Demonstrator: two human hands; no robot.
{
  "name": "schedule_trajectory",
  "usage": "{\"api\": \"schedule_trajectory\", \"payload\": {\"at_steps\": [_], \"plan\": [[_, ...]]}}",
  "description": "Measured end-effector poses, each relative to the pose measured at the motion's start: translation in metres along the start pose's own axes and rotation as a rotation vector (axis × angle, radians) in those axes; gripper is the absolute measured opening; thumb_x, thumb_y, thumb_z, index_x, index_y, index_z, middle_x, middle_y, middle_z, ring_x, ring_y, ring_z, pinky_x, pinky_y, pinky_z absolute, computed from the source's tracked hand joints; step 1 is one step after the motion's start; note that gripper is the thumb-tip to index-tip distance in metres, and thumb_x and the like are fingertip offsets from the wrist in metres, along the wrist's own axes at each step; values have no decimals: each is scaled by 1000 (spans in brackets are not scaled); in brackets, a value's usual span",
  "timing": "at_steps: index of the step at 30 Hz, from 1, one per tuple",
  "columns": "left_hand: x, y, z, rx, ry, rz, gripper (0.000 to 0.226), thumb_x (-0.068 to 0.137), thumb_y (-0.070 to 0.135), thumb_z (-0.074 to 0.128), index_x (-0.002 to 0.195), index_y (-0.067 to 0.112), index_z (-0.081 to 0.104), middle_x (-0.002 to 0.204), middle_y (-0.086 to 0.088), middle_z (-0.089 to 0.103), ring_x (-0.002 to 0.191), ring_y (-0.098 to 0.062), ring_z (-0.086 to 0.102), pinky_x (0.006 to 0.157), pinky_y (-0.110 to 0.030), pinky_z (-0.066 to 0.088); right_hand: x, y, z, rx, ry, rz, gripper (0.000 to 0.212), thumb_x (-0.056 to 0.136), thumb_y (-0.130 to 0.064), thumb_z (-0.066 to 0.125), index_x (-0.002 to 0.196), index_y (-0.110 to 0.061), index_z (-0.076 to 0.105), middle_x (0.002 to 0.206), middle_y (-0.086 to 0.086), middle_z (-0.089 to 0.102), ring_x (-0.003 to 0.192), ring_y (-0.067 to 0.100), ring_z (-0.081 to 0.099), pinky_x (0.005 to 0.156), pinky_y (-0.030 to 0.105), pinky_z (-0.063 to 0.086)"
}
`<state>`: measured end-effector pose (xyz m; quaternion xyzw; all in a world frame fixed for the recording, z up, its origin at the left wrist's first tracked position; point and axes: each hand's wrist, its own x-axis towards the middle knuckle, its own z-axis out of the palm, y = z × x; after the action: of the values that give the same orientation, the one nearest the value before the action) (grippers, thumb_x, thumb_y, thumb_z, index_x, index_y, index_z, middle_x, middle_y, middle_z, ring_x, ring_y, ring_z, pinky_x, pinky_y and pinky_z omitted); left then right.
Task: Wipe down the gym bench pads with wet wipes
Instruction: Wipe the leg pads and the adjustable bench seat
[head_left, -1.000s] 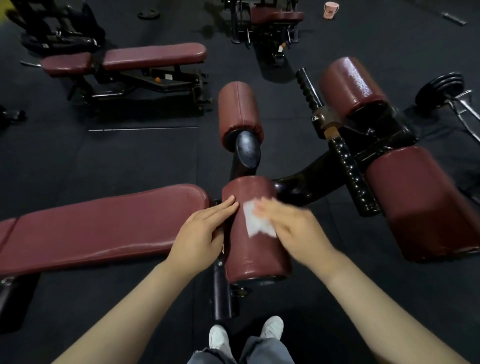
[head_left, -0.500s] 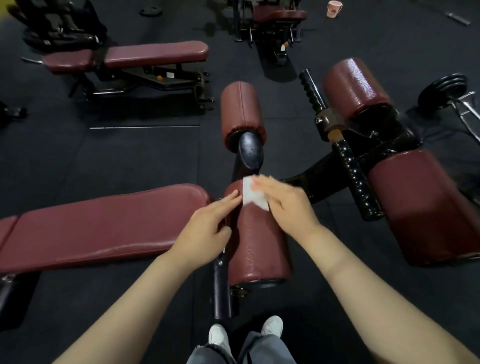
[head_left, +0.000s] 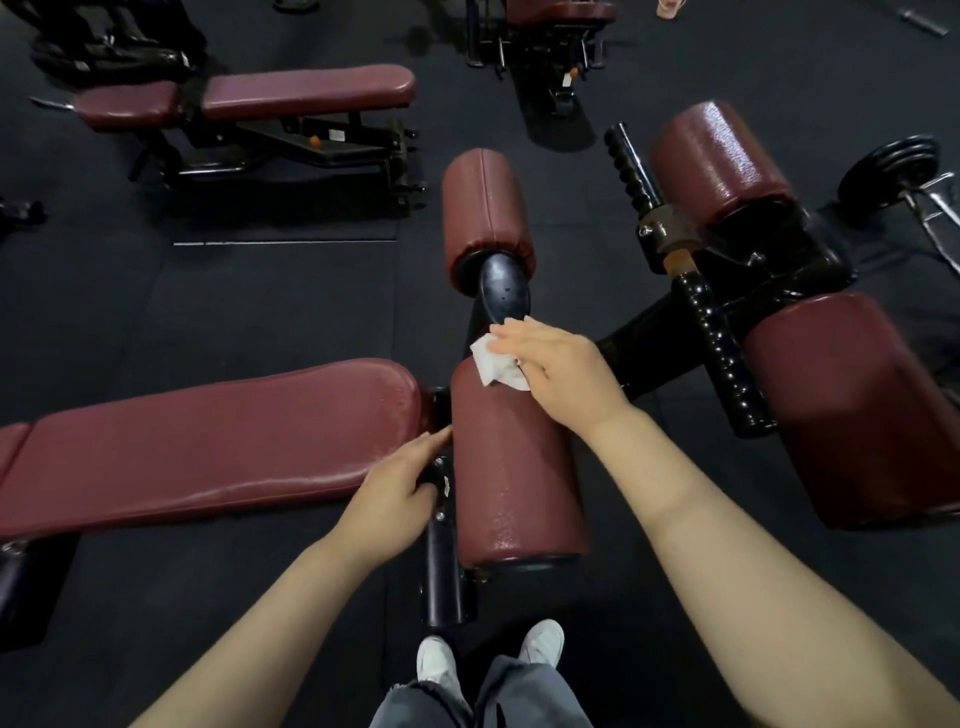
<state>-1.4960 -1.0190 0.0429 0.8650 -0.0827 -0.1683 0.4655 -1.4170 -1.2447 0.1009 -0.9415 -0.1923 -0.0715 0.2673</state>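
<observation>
The near roller pad (head_left: 511, 467) lies lengthwise just right of the flat bench pad (head_left: 208, 441); at the roller's far end the right hand (head_left: 558, 371) presses a white wet wipe (head_left: 496, 364) flat, fingers together and extended over it; the left hand (head_left: 397, 483) rests on the black frame bracket (head_left: 441, 480) beside the roller's left flank, fingers loosely curled, fingertips touching the pad.

The right hand (head_left: 558, 376) covers most of the white wipe (head_left: 496, 364). The long flat pad (head_left: 208, 441) runs off the left edge. The big roller pad (head_left: 857, 410) at the right looks blurry (it gets cut off too). A pink thing (head_left: 670, 8) far away is too small to tell.
</observation>
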Motion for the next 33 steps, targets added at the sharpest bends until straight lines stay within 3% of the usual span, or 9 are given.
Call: {"api": "schedule_trajectory", "payload": {"at_steps": [3, 6, 9, 13, 18, 22, 26, 29, 33], "plan": [[-2, 15, -5, 17, 70, 143, 86, 77, -8, 42, 151, 35, 30, 155, 20, 31, 145, 4, 23, 121, -27, 20, -41, -16, -3, 49, -98, -23, 48, 86, -8, 37, 120, -14, 70, 133, 3, 61, 130, 17, 52, 115, 35, 34], [-5, 23, -2, 169, 85, 310, 91, 69, -3, 40, 152, 35, 31, 158, 21, 26, 149, 0, 15, 120, -33, 16, -114, -42, -12, 77, -142, -247, 40, 92, -5, 41, 116, -11, 72, 129, 2, 64, 127, 13, 54, 110, 36, 41], [-6, 20, 4, 245, 116, 325, 94, 67, 0, 40, 151, 39, 27, 158, 26, 19, 149, 3, 13, 122, -37, 15, -129, -49, -17, 37, -90, -372, 35, 94, -2, 44, 108, -9, 75, 122, 3, 68, 121, 15, 60, 105, 37, 46], [-7, 21, 8, 224, 149, 298, 91, 69, 0, 39, 151, 38, 28, 157, 29, 18, 148, 4, 15, 122, -36, 16, -37, -9, -20, -77, -37, -71, 33, 85, 5, 48, 107, 2, 72, 114, 19, 69, 109, 36, 64, 96, 52, 50], [-14, 10, 14, 111, 161, 224, 86, 73, -1, 37, 151, 34, 30, 158, 23, 25, 147, 1, 20, 122, -40, 22, -18, 14, -6, 66, 120, 76, 40, 84, 11, 51, 113, -7, 72, 123, 0, 66, 119, 16, 61, 111, 29, 37], [-13, -3, 9, 69, 132, 206, 85, 72, 1, 37, 149, 37, 31, 155, 24, 28, 147, 1, 23, 121, -42, 25, -106, -31, -5, 163, 4, -130, 44, 85, 13, 49, 117, -8, 70, 131, 3, 62, 127, 14, 55, 110, 38, 41], [-4, 8, -2, 142, 188, 206, 77, 73, 4, 37, 146, 27, 46, 149, 23, 38, 146, 1, 22, 121, -44, 24, -121, -35, -12, 92, -65, -346, 41, 90, 4, 41, 113, -8, 72, 125, 3, 66, 126, 11, 54, 111, 32, 40], [3, 29, -1, 213, 235, 293, 80, 70, 3, 39, 146, 26, 45, 150, 21, 37, 146, 0, 20, 120, -36, 19, -51, -10, -9, 49, 41, -137, 43, 88, -1, 38, 112, -9, 73, 122, 4, 67, 122, 11, 55, 113, 28, 35], [8, 26, 5, 303, 219, 333, 83, 74, -1, 40, 149, 32, 38, 155, 20, 31, 146, -1, 20, 120, -35, 19, -14, -1, 5, 101, 145, 68, 42, 84, 10, 47, 112, -9, 73, 123, 3, 67, 119, 14, 60, 110, 37, 40]]}}
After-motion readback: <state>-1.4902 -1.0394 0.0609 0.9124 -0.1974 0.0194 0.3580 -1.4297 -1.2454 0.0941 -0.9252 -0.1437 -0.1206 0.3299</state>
